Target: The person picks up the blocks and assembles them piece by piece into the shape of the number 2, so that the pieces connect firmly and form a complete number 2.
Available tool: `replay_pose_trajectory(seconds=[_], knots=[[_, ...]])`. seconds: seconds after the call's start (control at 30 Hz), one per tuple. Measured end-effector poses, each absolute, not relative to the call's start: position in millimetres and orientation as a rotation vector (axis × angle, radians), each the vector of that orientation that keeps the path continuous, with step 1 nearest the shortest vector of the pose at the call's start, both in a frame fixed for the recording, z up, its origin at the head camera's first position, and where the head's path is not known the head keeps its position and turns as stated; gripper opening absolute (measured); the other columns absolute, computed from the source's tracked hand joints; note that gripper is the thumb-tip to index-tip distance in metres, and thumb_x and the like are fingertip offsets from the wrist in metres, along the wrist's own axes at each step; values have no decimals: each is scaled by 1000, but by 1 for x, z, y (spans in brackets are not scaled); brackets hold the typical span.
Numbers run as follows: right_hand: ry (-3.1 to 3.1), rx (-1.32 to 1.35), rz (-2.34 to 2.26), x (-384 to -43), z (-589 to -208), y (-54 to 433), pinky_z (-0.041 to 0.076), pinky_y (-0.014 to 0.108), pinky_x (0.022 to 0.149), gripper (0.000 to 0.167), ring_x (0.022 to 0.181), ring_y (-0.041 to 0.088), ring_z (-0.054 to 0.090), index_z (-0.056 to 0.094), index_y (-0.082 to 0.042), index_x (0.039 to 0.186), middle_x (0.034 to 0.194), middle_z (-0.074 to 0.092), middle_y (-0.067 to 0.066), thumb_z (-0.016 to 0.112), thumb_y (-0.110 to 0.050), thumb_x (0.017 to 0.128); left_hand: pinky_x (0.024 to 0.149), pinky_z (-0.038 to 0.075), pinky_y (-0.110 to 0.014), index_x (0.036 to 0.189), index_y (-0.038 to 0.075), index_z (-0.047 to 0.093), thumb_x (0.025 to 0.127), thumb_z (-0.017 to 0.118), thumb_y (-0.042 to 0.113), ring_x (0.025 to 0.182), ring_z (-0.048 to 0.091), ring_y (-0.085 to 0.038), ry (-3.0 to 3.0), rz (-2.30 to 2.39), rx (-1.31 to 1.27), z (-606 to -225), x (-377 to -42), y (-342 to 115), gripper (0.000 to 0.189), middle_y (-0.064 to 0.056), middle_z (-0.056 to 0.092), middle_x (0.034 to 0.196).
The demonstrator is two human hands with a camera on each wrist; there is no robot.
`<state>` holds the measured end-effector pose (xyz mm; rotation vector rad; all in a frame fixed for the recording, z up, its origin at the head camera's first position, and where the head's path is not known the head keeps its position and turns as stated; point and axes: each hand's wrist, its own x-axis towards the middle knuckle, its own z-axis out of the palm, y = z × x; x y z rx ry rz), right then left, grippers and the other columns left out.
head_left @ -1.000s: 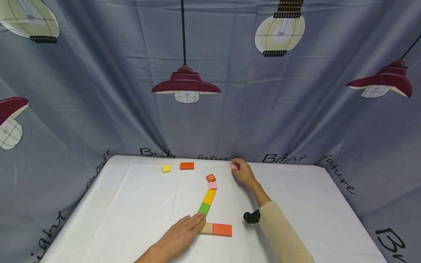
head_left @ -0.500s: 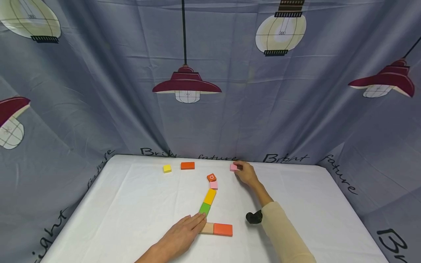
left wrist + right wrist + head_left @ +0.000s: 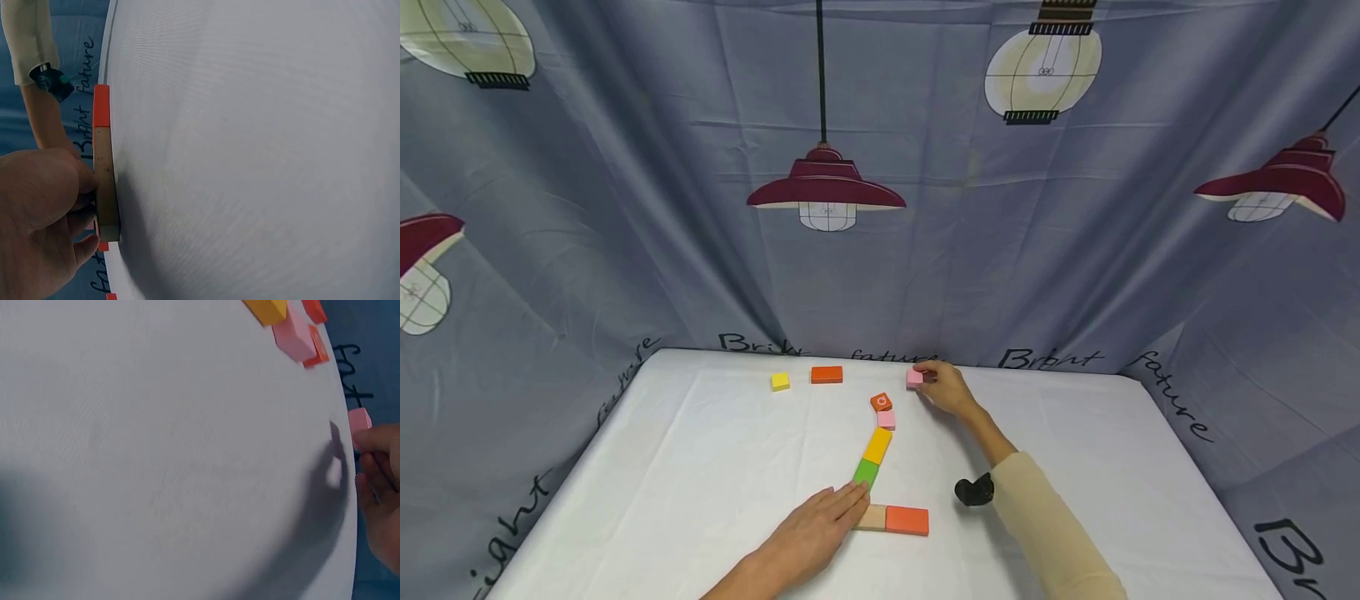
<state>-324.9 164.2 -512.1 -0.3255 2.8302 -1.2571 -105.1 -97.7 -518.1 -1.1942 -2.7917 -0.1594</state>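
Near the back edge of the table, my right hand [image 3: 951,390] pinches a small pink block [image 3: 913,379] between thumb and fingers. In the right wrist view that pink block [image 3: 359,420] sits at the fingertips. My left hand [image 3: 816,529] rests, fingers extended, on the left end of a tan block [image 3: 872,517], which it partly covers. An orange-red block [image 3: 907,521] adjoins the tan one. From the left fingertips a line runs away: a green block [image 3: 865,472], a yellow-orange block [image 3: 877,446], another pink block [image 3: 886,419] and an orange block with a white ring [image 3: 881,402].
A yellow cube [image 3: 780,382] and an orange-red block [image 3: 827,375] lie at the back left of the white-covered table [image 3: 700,467]. Behind rises a grey-blue curtain [image 3: 925,283] printed with lamps. A black wrist device [image 3: 974,490] sticks out from the right sleeve.
My right hand has shifted a little to the left with the pink block in its fingers. The left hand and the line of blocks stay in place.
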Motion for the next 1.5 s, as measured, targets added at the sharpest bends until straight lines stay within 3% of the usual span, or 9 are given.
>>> replay_pose_trajectory(seconds=[0.57,1.27,1.5], knots=[[2805,-483,-1237,-329,-505,122,54,39,91,32,104,30,63,70,1,120,117,66,16,71,5,88,106,44,-39,143,4,54,96,62,9,137,45,-21,-2782,-159,-1191,-517,-107,-101,47,-8,48,150],[2808,-471,-1137,-330,-513,105,53,39,92,31,102,27,62,71,-2,120,114,67,13,70,1,89,107,43,-38,143,5,54,97,61,11,138,44,-21,-2787,-145,-1204,-517,-107,-99,47,-8,48,150],[2762,-410,-1168,-332,-514,105,52,39,95,30,107,27,63,71,-2,121,117,68,12,71,-3,90,107,42,-38,143,4,53,97,61,11,138,44,-20,-2788,-150,-1203,-517,-107,-99,47,-8,47,150]])
